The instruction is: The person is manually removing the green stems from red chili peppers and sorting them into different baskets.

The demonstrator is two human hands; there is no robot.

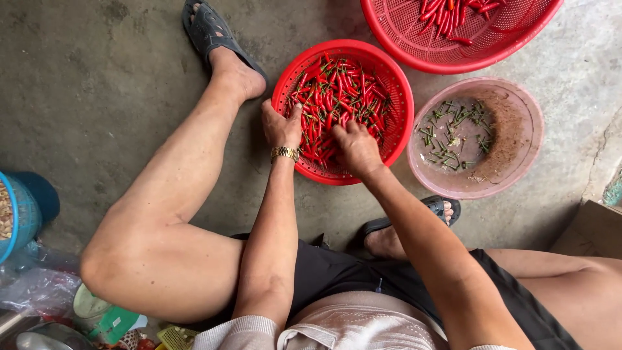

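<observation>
Red chillies [337, 97] fill the round basket [396, 84] at frame centre. My left hand [280, 126] rests curled on its near rim; my right hand [355, 148] digs in, fingers closed among chillies. A pink bowl [518, 139] of stems sits just right, another red basket [414, 39] above; bare concrete floor [97, 84] spreads left.

The large red basket [414, 39] at 1 o'clock is cut off by the top edge, so only part of its rim and a few of the chillies inside show, and the blue basket [19, 217] at 9 o'clock is sliced by the left edge with its contents too partial to tell. The right hand's [355, 148] fingertips are buried among the red chillies [337, 91], so what they pinch cannot be told, and the left hand's [280, 126] palm side is turned away. At 7 o'clock, plastic bags [39, 288] and small green items [113, 322] are cropped by the bottom edge and too cluttered to identify.
</observation>
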